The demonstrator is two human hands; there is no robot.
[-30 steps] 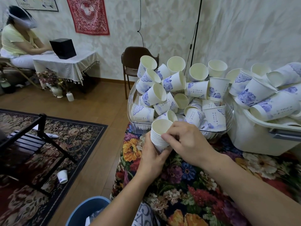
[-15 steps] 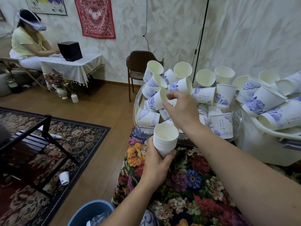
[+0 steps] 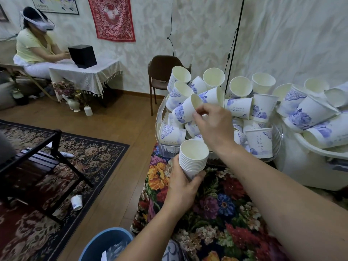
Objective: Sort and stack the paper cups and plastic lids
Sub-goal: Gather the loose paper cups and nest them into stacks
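So the paper cups are white with a blue-purple flower print and a little line of dark writing down the side, too small to read. Left hand (image 3: 181, 185) has its fingers and thumb curled round the bottom of a nested stack of cups (image 3: 193, 157), mouth up, held just in front of the clear bowl (image 3: 163, 117). Right hand (image 3: 214, 127) is over that bowl, thumb and forefinger pinching the rim of a single cup (image 3: 185, 111) that's tipped on its side, mouth toward the hand. The bowl is heaped with loose cups (image 3: 244, 102) pointing every which way, and right of the bowl a white tub (image 3: 310, 166) holds another heap.

The bowl sits on a floral tablecloth (image 3: 216, 213), dark with orange, red and blue blooms. Left of the bowl there's wood floor, a patterned rug (image 3: 90, 162) with one stray cup (image 3: 76, 202) lying on it, and a black slatted bench (image 3: 33, 166). Behind the bowl stands a brown chair (image 3: 162, 72) against a pale wall with a red hanging (image 3: 113, 17). Far left of the bowl, a person in a headset (image 3: 35, 46) sits at a small draped table (image 3: 84, 74) with a black box (image 3: 82, 55). A blue bin (image 3: 105, 243) is below the bowl, by the table edge.
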